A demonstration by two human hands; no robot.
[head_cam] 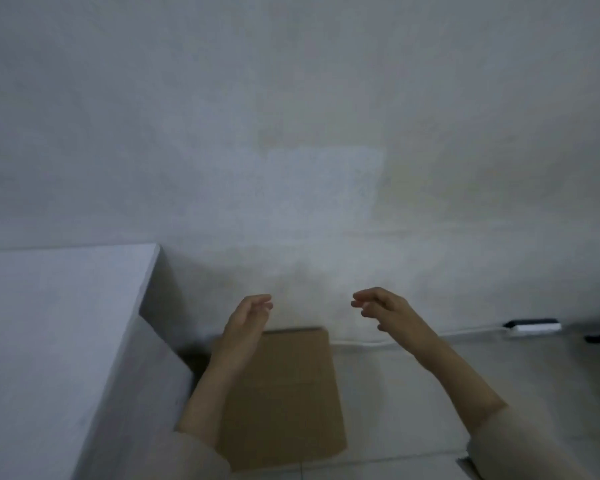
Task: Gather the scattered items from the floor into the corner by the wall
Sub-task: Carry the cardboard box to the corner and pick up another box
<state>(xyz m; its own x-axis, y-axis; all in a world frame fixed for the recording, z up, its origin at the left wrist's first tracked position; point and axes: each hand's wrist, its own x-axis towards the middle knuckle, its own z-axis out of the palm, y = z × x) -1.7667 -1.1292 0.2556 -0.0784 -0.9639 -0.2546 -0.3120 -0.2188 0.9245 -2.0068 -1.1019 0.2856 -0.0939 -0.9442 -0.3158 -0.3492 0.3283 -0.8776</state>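
Two empty hands, left (248,315) and right (383,306), partly hide the cardboard (284,393).

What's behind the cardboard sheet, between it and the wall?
Behind the cardboard a white cable runs along the wall's base toward a power strip. The left forearm covers the sheet's far left corner; nothing else shows.
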